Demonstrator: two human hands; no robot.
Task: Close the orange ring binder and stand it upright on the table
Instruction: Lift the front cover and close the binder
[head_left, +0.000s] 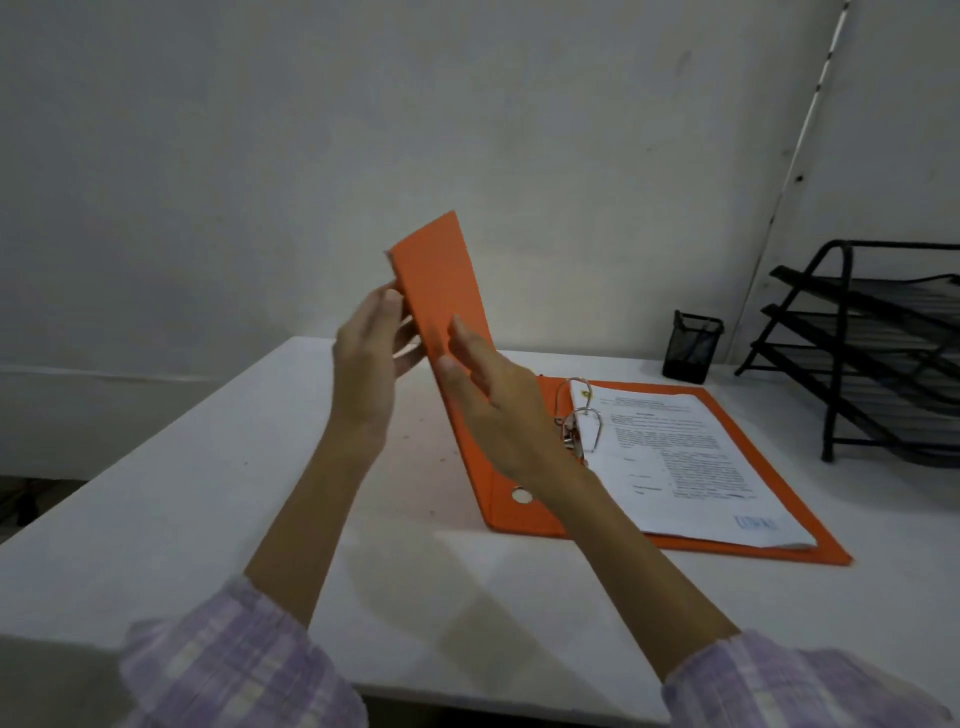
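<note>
The orange ring binder (753, 457) lies open on the white table (208, 493), back cover flat with a stack of printed pages (685, 467) on the metal rings (582, 415). Its front cover (441, 280) is raised nearly upright, seen almost edge-on. My left hand (369, 364) holds the cover's outer edge, thumb on the near face and fingers behind it. My right hand (493, 405) rests flat against the cover's inner face with fingers spread, just left of the rings.
A black mesh pen cup (691, 345) stands at the table's back. A black tiered paper tray (878, 353) sits at the right edge. A grey wall rises behind the table. The table's near edge runs below my forearms.
</note>
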